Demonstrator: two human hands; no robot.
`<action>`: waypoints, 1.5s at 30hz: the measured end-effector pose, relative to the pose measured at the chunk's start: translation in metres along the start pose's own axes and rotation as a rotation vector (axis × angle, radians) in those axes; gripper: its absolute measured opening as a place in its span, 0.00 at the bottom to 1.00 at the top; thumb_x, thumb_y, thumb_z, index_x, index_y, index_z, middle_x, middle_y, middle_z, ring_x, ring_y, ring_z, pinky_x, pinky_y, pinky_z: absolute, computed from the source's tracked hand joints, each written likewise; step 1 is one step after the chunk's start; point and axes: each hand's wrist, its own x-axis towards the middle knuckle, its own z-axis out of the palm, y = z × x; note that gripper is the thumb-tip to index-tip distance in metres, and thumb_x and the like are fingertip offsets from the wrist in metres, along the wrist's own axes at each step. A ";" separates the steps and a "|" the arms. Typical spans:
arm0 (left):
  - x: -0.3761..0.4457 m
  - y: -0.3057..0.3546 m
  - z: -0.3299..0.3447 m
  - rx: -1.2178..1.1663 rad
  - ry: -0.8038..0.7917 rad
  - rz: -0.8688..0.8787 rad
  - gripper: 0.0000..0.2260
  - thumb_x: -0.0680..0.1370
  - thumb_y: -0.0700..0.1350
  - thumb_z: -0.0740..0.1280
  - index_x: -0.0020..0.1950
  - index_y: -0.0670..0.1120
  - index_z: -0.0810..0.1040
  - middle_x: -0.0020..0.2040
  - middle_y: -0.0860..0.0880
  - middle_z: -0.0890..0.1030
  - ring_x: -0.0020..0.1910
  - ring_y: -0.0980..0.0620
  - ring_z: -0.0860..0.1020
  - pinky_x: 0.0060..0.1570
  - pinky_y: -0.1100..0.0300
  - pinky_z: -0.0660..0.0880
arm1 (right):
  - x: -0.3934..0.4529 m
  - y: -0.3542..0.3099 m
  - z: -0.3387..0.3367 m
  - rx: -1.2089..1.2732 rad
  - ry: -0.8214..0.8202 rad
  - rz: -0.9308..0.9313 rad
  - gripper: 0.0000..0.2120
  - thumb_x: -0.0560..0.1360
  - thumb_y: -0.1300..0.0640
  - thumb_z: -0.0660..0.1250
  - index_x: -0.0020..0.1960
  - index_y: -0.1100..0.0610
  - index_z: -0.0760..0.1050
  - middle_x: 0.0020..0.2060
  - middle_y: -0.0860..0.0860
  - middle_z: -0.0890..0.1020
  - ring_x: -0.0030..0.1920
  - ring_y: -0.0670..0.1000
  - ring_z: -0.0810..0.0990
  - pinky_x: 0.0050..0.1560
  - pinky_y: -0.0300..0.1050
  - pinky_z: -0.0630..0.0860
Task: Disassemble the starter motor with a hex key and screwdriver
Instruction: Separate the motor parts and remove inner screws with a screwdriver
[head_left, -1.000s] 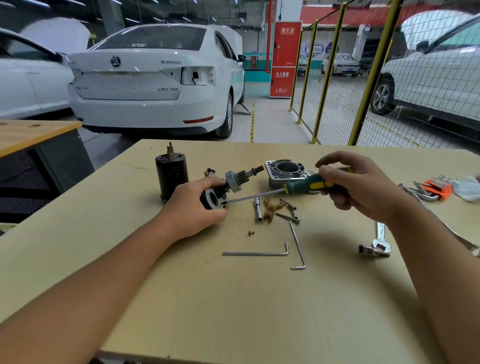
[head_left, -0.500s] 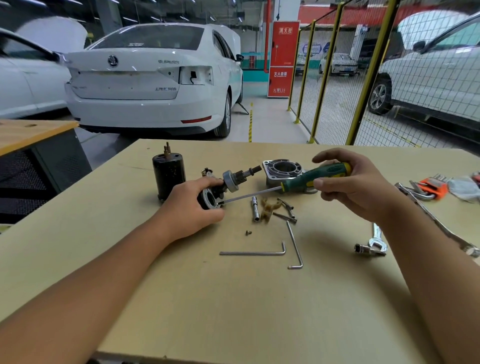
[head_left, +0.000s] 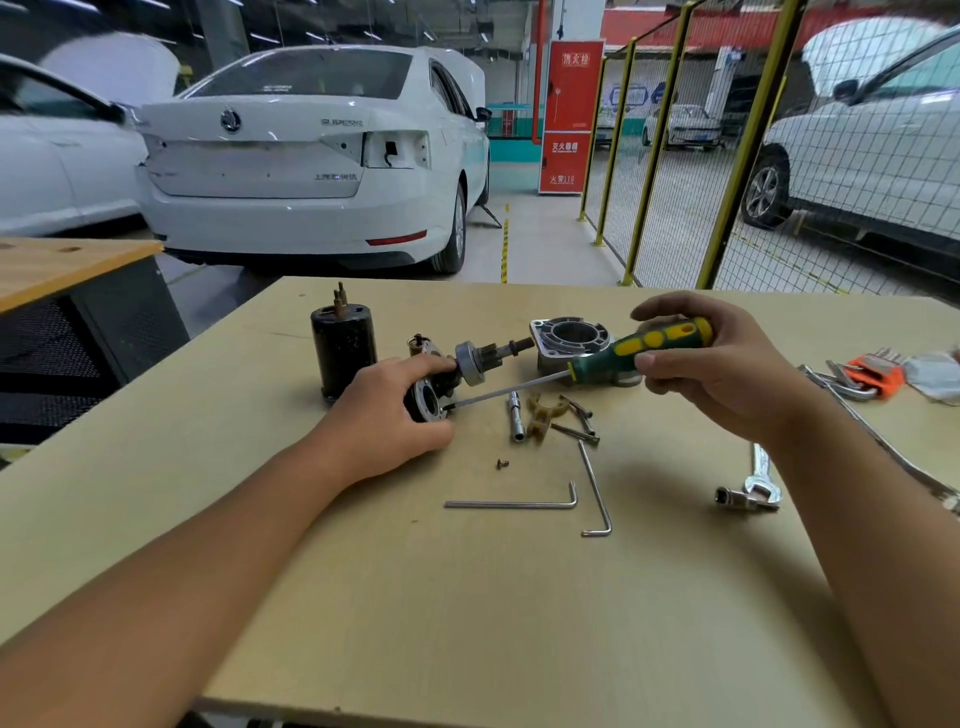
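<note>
Head view: my left hand (head_left: 384, 415) grips the end plate assembly (head_left: 431, 397) on the table (head_left: 467, 623), while my right hand (head_left: 727, 374) curls round the screwdriver (head_left: 639, 348), tip at the plate. Housing (head_left: 344, 348), flange (head_left: 569, 338), bolts (head_left: 574, 428) and screw (head_left: 502, 463) lie apart, so I judge I'm well along, with this plate left.

Bare forearms and hands, no sleeves, gloves or rings
</note>
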 end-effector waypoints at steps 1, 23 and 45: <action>0.000 0.000 0.000 0.019 -0.001 0.005 0.33 0.65 0.57 0.73 0.70 0.64 0.75 0.59 0.54 0.80 0.56 0.57 0.79 0.60 0.60 0.77 | 0.000 -0.001 0.002 -0.005 0.011 0.013 0.17 0.68 0.59 0.77 0.56 0.57 0.81 0.45 0.58 0.79 0.37 0.57 0.78 0.36 0.48 0.78; -0.002 0.004 -0.003 0.039 0.008 0.024 0.32 0.68 0.54 0.74 0.72 0.62 0.75 0.58 0.51 0.79 0.57 0.53 0.78 0.62 0.52 0.77 | -0.003 0.002 -0.001 -0.046 -0.003 0.056 0.22 0.66 0.62 0.78 0.59 0.55 0.82 0.46 0.58 0.79 0.38 0.54 0.79 0.37 0.46 0.78; 0.001 -0.001 -0.002 -0.058 0.046 0.001 0.30 0.70 0.48 0.77 0.72 0.60 0.75 0.59 0.56 0.80 0.55 0.61 0.79 0.57 0.62 0.77 | -0.003 0.007 0.004 -0.031 0.026 0.088 0.22 0.65 0.62 0.77 0.59 0.54 0.81 0.45 0.60 0.78 0.37 0.55 0.77 0.38 0.47 0.78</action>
